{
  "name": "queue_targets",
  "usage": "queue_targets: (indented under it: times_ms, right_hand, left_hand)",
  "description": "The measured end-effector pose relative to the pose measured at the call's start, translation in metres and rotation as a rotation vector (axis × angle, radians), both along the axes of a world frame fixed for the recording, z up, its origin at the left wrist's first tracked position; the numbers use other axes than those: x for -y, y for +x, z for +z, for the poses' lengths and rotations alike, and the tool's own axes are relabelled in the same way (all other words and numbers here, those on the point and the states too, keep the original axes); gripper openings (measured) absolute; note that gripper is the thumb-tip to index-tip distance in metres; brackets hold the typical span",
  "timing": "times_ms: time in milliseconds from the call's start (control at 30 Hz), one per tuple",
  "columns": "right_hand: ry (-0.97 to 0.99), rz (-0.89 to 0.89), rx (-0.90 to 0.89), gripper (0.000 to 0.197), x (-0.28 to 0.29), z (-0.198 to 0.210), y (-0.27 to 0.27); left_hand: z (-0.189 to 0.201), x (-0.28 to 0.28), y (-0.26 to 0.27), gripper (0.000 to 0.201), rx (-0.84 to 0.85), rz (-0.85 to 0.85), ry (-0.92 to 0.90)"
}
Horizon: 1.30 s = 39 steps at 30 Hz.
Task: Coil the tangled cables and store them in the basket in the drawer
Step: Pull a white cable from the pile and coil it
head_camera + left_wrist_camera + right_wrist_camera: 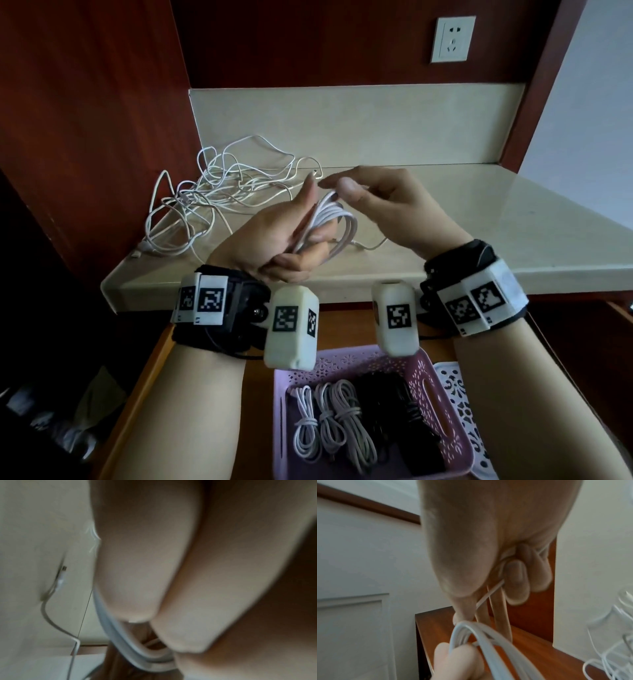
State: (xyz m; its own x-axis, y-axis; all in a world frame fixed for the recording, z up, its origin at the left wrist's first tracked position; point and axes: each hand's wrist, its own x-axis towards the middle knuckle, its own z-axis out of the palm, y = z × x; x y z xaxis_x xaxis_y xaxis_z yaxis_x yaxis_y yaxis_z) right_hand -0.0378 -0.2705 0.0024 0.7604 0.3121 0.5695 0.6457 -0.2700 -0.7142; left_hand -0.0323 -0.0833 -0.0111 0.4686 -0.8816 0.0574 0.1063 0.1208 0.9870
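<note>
While gripped at frame centre in the head view, white cable coil looped several times through left hand, palm turned up, fingers curled round the loops from below and thumb raised beside them. Held above the front edge of the beige table, just over the open drawer. Right hand directly to the right of the coil, thumb and forefinger pinching one strand of the same cable at the coil's top, remaining fingers loosely bent. Loose tail of that cable trailing down to the tabletop below the right hand, ending in a small plug visible at left in the left wrist view. Same pinch seen in the right wrist view: thin white strand nipped between fingertips, coil loops at lower centre.

Tangled white cables heaped on the table, upper left of centre, well apart from both hands, one plug end hanging near the table's left front corner.

Pink perforated basket inside the drawer at lower right of the frame, holding three tied white bundles side by side and a black bundle to their right. White patterned lid or tray lying just right of the basket. Wall socket at upper right on the dark wood panel.
</note>
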Motion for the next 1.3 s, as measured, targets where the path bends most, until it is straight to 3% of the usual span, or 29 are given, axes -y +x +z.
queue_targets:
  times_ms: [67,200,400,500,567,767,1000,1133,1300]
  right_hand:
    - [-0.027,0.114,-0.096,0.033,-0.007,-0.003,-0.003]
    - [0.003,0.031,-0.153,0.051,-0.017,-0.005,-0.001]
    - [0.033,-0.128,-0.128,0.034,-0.015,-0.006,0.007]
    - [0.084,-0.134,-0.106,0.019,-0.009,-0.006,0.009]
    - [0.120,-0.146,-0.070,0.014,-0.004,-0.004,0.009]
    - [0.347,-0.153,-0.059,0.017,0.010,0.001,0.006]
    - [0.315,-0.240,0.017,0.012,0.007,0.000,0.011]
    - [0.261,-0.178,0.004,0.013,-0.003,-0.008,0.016]
    - [-0.209,-0.181,-0.130,0.032,-0.007,-0.024,0.022]
  left_hand:
    - [0.000,-0.006,0.000,0.053,-0.022,-0.077,-0.049]
    - [0.005,-0.009,0.000,0.053,-0.020,0.018,-0.017]
    - [0.008,0.011,-0.003,0.053,0.154,0.476,0.066]
    - [0.008,0.012,-0.003,0.054,0.225,0.561,0.156]
    - [0.008,0.009,-0.003,0.055,0.200,0.513,0.193]
    - [0.006,0.011,-0.002,0.042,0.132,0.351,0.031]
    - [0.003,0.009,-0.004,0.044,0.101,0.227,0.077]
    - [0.011,0.008,-0.002,0.046,-0.079,0.176,-0.215]
    - [0.010,-0.002,0.013,0.053,-0.235,0.412,-0.725]
